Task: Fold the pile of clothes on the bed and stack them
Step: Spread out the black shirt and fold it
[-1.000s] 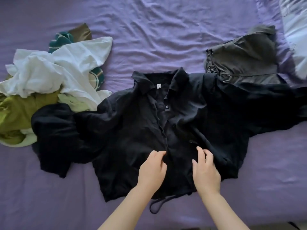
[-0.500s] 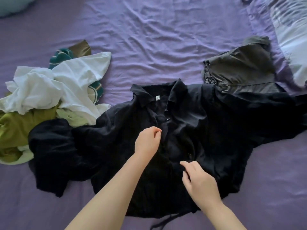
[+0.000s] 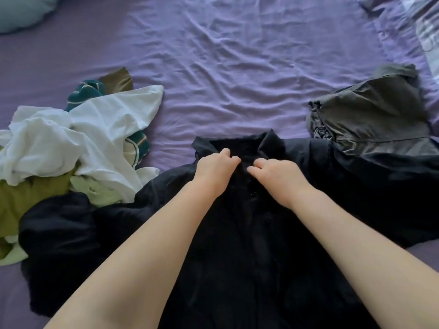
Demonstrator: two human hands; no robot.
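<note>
Black shirt on wrinkled purple sheet, both hands pinching collar.

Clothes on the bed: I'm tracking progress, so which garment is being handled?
The black collared shirt, spread flat in the middle; both hands pinch it below the collar. The others lie untouched at the sides.

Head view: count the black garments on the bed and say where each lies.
2. The black shirt lies spread at centre, both hands at its collar. A second black garment is bunched at lower left, beside the pile; it may instead be the shirt's sleeve. Others may be buried.
</note>
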